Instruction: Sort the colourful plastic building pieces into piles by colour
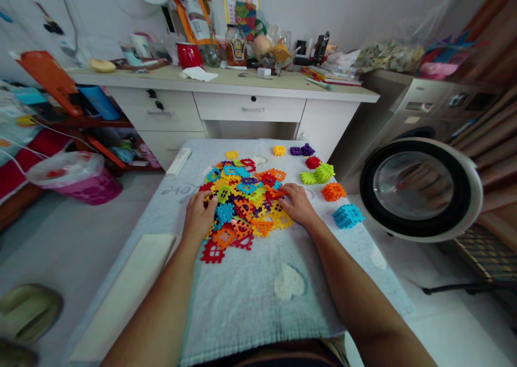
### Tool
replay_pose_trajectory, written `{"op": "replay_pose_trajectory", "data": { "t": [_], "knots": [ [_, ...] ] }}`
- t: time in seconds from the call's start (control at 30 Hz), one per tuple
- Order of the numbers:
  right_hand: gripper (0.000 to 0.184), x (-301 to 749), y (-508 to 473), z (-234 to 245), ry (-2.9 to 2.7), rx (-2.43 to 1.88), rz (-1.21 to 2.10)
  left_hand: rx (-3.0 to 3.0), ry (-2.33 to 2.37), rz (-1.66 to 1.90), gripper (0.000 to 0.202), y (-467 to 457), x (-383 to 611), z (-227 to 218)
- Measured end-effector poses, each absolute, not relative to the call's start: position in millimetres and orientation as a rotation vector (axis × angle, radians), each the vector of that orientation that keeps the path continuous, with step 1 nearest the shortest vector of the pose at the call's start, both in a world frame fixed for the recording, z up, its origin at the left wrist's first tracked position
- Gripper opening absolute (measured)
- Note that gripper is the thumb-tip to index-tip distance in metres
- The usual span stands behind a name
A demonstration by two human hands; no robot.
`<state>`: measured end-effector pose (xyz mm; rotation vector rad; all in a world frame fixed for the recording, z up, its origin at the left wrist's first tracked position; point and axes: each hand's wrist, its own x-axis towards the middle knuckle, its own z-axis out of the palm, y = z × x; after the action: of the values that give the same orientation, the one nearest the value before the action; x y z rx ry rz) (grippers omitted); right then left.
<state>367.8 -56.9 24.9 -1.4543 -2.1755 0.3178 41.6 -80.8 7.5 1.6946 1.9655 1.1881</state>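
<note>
Cloth [242, 302]: grey, over a table. Left hand [198, 216]: on the pile's left edge, fingers curled; cannot tell if it pinches a tile. Right hand [299, 205]: flat on the right edge, fingers spread, holding nothing. Pile [246, 200]: mixed tiles, mid-cloth. Stacks [333, 192]: single colours, right of the pile. Step, judged: picking through the pile; lifting one tile needs a free edge. Desk [242, 81]: behind

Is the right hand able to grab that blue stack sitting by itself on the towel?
Probably yes. The right hand rests on the edge of the pile, and the blue stack sits close to its right, with only bare towel between them.
</note>
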Motion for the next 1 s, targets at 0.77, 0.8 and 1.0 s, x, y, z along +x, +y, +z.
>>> {"op": "replay_pose_trajectory", "data": {
  "t": [0.77,0.8,1.0],
  "knots": [
    [0.027,356,-65,25,-1.916,-1.432,0.393,1.661,1.965,1.181,0.043,-80,41,6],
    [0.025,359,-66,28,-1.916,-1.426,0.363,1.661,1.969,1.182,0.043,-80,40,6],
    [0.027,415,-60,70,-2.045,-1.627,0.105,1.668,1.976,1.175,0.046,-78,39,3]
  ]
}}
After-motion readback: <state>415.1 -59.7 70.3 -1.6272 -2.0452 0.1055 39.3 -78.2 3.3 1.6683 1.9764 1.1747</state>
